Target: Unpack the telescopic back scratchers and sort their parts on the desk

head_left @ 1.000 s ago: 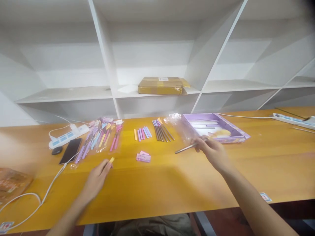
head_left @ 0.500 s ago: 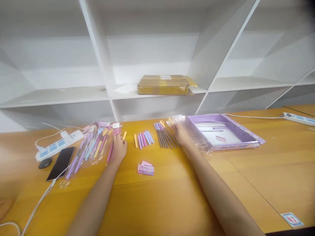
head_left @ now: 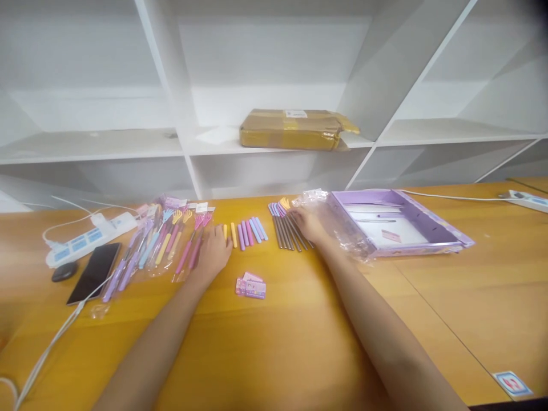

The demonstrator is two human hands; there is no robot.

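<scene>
My left hand (head_left: 214,250) is closed on a short yellow handle (head_left: 225,230), which stands out between thumb and fingers. Right of it lies a row of yellow, purple, pink and blue handles (head_left: 251,232). My right hand (head_left: 309,224) pinches at the head end of the rightmost of several metal back scratcher rods (head_left: 287,233), fingertips partly hidden. These rods have blue, purple and orange claw heads and lie fanned side by side. Left of my left hand are complete back scratchers (head_left: 165,242) in clear plastic bags. Small pink cards (head_left: 252,285) lie nearer me.
A purple open box (head_left: 428,248) holding a few rods and a card stands right, clear plastic wrap (head_left: 349,237) beside it. At left are a power strip (head_left: 89,242), a phone (head_left: 95,273), a mouse (head_left: 64,272) and cables. A taped carton (head_left: 295,130) sits on the shelf.
My left hand has moved right with the yellow handle, bringing it closer to the row. My right hand has shifted left onto the rods, which now lie closer together. The view has tilted slightly.
</scene>
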